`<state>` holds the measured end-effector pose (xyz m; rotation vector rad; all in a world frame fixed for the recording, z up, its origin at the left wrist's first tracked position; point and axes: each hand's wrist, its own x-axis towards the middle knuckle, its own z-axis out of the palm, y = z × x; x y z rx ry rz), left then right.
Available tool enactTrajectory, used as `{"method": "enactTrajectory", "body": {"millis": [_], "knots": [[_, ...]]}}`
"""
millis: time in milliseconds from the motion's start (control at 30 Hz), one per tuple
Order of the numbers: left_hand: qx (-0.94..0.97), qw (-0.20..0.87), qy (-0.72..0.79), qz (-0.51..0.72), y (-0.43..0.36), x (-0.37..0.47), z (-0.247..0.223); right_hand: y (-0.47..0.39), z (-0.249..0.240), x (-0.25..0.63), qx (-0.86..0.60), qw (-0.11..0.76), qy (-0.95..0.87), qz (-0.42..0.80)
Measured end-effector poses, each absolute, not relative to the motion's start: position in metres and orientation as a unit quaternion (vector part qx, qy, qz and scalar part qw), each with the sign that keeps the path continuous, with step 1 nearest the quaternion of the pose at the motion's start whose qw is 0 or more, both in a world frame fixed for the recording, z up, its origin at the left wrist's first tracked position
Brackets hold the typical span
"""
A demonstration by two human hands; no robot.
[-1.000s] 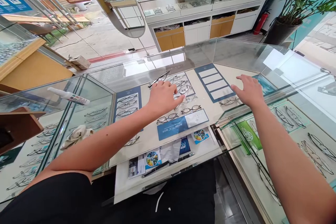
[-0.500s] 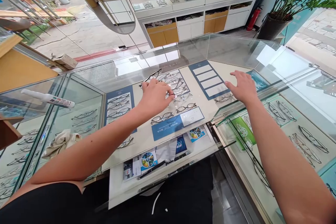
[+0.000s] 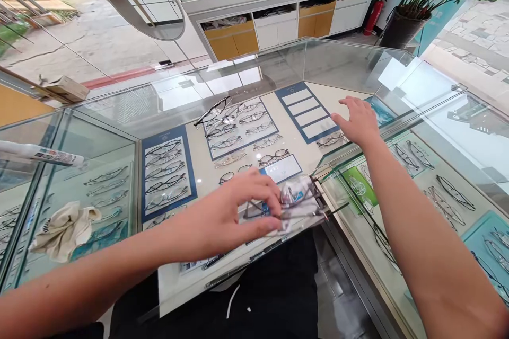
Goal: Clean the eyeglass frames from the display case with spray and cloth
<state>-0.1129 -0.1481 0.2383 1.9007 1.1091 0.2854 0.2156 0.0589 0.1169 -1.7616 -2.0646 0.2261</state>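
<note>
My left hand (image 3: pixel 242 206) is low over the front of the display case, thumb and fingers curled round a pair of glasses (image 3: pixel 292 196) in motion blur, with clear lenses. Beneath it lie the open drawer and a blue and white card (image 3: pixel 282 168). My right hand (image 3: pixel 358 119) has its fingers spread and holds nothing, above the case near a blue tray (image 3: pixel 308 111) with white slots. In the case's middle, a tray (image 3: pixel 242 127) bears several glasses, one dark pair (image 3: pixel 212 111) tilted at its back left corner. More glasses (image 3: pixel 274 157) lie in front of that tray.
A left tray (image 3: pixel 191 190) holds several glasses. On the left glass are a beige cloth (image 3: pixel 66 230) and a white bottle (image 3: pixel 42 153). Glass panel edges (image 3: pixel 342 153) run under my right forearm. A potted plant (image 3: pixel 401 29) and fire extinguisher (image 3: pixel 374 17) stand behind.
My left hand has come down from the middle tray toward the drawer, with glasses in it. My right hand stays spread in much the same place. The camera view has shifted.
</note>
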Motion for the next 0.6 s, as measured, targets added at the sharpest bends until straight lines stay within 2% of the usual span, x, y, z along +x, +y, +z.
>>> {"method": "enactTrajectory", "body": {"millis": [67, 133, 433, 600], "knots": [[0.739, 0.546, 0.381, 0.108, -0.162, -0.105, 0.231, 0.06, 0.116, 0.216, -0.63, 0.204, -0.746, 0.073], [0.718, 0.595, 0.343, 0.11, -0.17, -0.099, 0.218, 0.061, 0.114, 0.217, -0.628, 0.202, -0.749, 0.068], [0.646, 0.673, 0.335, 0.132, -0.18, -0.093, 0.15, 0.062, 0.115, 0.217, -0.628, 0.207, -0.747, 0.07], [0.628, 0.69, 0.33, 0.142, -0.173, -0.094, 0.139, 0.059, 0.119, 0.216, -0.63, 0.204, -0.745, 0.074]]}}
